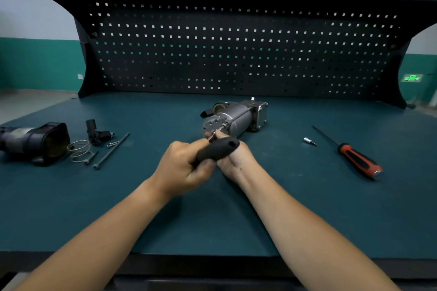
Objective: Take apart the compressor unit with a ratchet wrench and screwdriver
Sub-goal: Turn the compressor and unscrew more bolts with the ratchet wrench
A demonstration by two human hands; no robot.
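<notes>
The grey compressor unit (236, 117) lies on its side at the middle of the green bench mat, its round end plate facing me. My left hand (183, 168) grips the black handle of the ratchet wrench (218, 150), whose head meets a bolt at the plate's lower right edge. My right hand (233, 156) sits under and behind the handle, its fingers curled around the wrench's metal neck near the head. A red and black screwdriver (354, 157) lies on the mat to the right.
A removed black housing (35, 142) lies at the far left, with wire rings (80, 150), a black connector (97, 134), small screws and a long bolt (111, 151) beside it. A small socket bit (308, 141) lies left of the screwdriver. A black pegboard (236, 54) rises behind.
</notes>
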